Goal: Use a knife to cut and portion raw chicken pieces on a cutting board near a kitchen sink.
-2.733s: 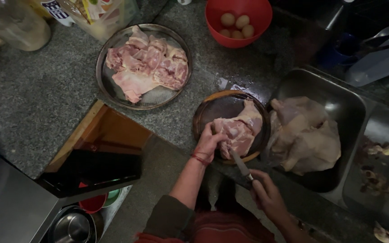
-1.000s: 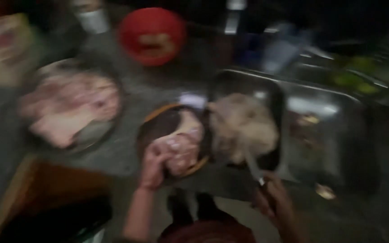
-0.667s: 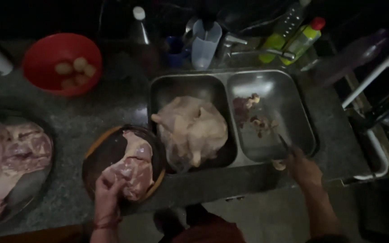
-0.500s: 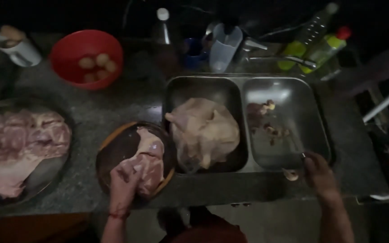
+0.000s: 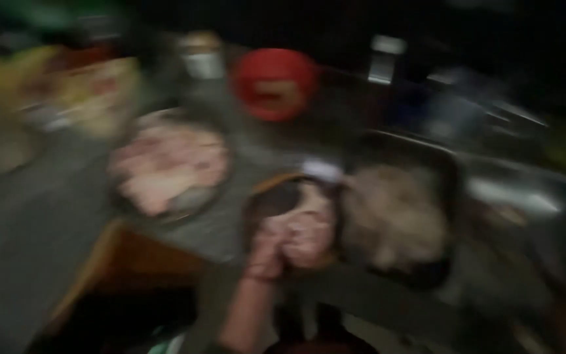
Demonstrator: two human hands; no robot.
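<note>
My left hand [image 5: 271, 244] lies spread on the raw meat piece [image 5: 306, 226], pinning it to the round board [image 5: 276, 200] just left of the sink basin [image 5: 450, 177], probably to stop it sliding. Blur hides which way the meat runs. My right hand is out of view.

Single head view, steep downward look over counter [image 5: 47, 216] and sink [image 5: 492, 196], close range, motion-blurred.
</note>
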